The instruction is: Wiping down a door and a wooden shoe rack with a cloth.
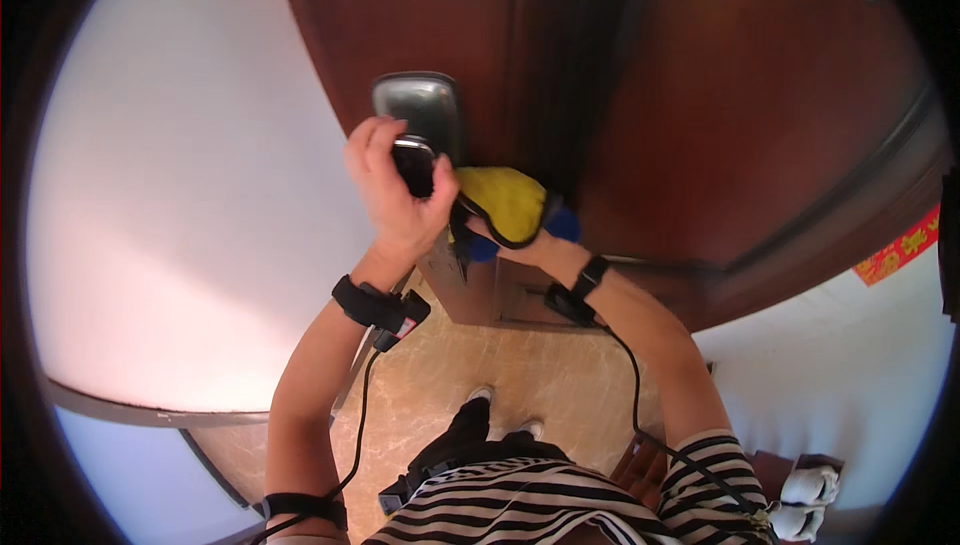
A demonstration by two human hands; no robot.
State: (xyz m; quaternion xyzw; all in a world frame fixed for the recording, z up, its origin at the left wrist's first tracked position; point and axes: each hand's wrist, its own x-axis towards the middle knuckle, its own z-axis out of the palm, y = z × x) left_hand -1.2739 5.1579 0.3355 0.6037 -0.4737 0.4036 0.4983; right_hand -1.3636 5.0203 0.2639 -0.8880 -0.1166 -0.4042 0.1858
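Head view, looking down a dark red-brown wooden door point(700, 95) with a white wall point(190, 195) on the left. Left hand point(395, 190) is clenched around the dark door handle point(413, 167), fingers curled over its top, thumb on the right side. The handle sits on a grey metal lock plate point(420, 110) mounted at the door's edge; the plate's upper part shows above the hand. Right hand point(520, 235) is mostly hidden under a yellow cloth point(505, 200) with a dark rim; it grips the cloth and presses it to the door just right of the handle, touching or nearly touching the left thumb. A bit of blue material point(562, 225) shows at the cloth's right edge, can't tell what it is. Both wrists wear black straps, left strap point(375, 307), right strap point(580, 290), with thin black cables running back toward the body. Striped black-and-white shirt point(530, 510) at bottom, white shoes point(505, 415) on a beige tile floor point(560, 375). Red paper decoration point(900, 247) on the wall at far right.
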